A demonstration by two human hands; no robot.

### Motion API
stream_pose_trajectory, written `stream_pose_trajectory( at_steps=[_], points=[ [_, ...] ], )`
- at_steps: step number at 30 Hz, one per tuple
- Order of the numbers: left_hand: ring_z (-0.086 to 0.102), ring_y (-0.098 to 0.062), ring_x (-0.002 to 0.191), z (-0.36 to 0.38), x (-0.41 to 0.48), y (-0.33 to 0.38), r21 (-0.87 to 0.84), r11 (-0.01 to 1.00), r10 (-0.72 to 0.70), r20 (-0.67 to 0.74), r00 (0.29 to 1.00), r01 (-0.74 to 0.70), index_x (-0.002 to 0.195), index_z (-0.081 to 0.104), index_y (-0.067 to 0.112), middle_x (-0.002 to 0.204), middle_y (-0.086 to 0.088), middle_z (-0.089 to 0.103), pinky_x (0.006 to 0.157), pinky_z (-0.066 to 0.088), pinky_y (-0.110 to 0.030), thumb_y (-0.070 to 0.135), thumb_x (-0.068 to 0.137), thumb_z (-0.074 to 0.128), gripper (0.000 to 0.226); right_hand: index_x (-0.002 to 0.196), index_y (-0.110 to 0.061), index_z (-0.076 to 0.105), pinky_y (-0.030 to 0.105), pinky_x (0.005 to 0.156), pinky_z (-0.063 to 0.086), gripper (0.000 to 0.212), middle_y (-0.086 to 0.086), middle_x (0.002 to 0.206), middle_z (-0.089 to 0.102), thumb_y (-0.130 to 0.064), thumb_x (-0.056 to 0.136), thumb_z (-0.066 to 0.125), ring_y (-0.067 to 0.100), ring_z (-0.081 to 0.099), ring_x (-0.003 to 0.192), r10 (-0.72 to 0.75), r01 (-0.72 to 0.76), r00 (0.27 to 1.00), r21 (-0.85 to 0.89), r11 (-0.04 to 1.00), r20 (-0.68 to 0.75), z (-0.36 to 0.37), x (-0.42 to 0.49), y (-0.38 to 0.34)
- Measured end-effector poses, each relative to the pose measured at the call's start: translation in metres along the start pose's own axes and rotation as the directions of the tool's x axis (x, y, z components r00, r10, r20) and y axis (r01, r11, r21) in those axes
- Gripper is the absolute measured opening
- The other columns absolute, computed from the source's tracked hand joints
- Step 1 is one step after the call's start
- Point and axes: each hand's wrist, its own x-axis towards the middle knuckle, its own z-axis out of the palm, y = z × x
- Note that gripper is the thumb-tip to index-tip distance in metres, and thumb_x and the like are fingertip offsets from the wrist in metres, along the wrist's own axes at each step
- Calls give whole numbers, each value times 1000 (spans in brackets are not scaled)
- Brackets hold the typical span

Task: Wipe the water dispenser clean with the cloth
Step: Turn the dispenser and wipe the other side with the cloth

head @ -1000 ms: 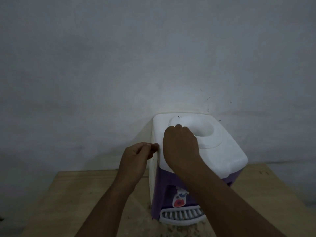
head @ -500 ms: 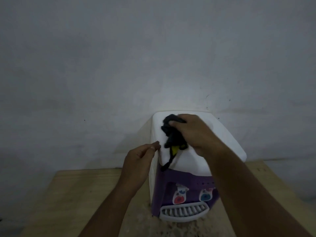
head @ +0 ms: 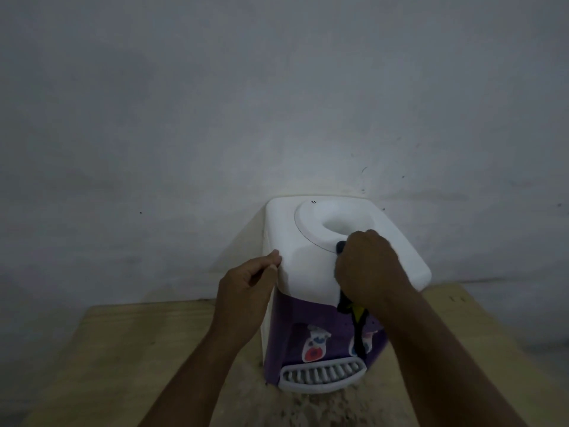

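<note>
Cloth, dark, is bunched under my right hand, fingers curled tight round it. I press it on the white top of the water dispenser, just beside the bottle well. A loose tail hangs down the purple front. Left hand is curled, thumb and forefinger pinching the top-left edge, bracing the body against my push, I judge.

Dispenser stands on the worktop, back close to the wall, so its rear face looks hard to reach. Open worktop lies either side. The tail could snag the taps.
</note>
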Motion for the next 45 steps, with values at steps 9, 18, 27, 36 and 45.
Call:
stream_pose_trajectory(
  at_steps=[9, 18, 27, 36, 45],
  points=[
    [63, -9, 115, -9, -1, 6, -342, 910, -191, 154, 969, 234, 113, 73, 16, 117, 2, 71, 110, 41, -37, 30, 92, 51, 33, 110, -6, 58, 30, 94, 39, 19, 15, 118, 52, -10, 94, 49, 25, 48, 111, 9, -11, 999, 54, 998, 37, 5, 9, -65],
    [61, 7, 97, -28, -8, 32, -38, 999, -8, -262, 965, -2, 106, 68, 30, 103, 19, 67, 83, 47, -14, 35, 104, 35, 34, 96, -1, 61, 23, 59, 36, 28, 13, 97, 63, -26, 98, 50, 20, 58, 82, -37, -22, 995, 578, 816, 91, 22, 25, -109],
    [66, -4, 72, -27, -23, 50, 97, 995, 2, -164, 987, 14, 87, 69, 31, 78, 7, 71, 66, 51, -26, 50, 98, 41, 35, 93, -11, 67, 32, 79, 55, 28, 6, 89, 70, -31, 96, 48, 18, 68, 85, -81, -237, 960, 932, 274, 268, 19, -31, -97],
    [65, -15, 69, 7, -21, 57, 228, 967, 117, -8, 993, -112, 91, 67, 23, 76, 2, 68, 58, 51, -34, 20, 90, 65, 4, 99, -10, 70, 32, 74, 58, 23, 12, 88, 73, -3, 94, 49, 24, 69, 78, 123, -217, 971, 972, 87, 206, -9, -59, 2],
    [50, -15, 94, 104, -6, 75, 564, 557, 393, 468, 792, -610, 97, 63, 15, 96, 3, 61, 80, 44, -31, 19, 88, 61, 11, 93, -3, 70, 41, 71, 52, 24, 10, 75, 67, -6, 93, 47, 27, 61, 74, 444, -91, 894, 995, 47, 61, -15, -56, 113]
  ],
)
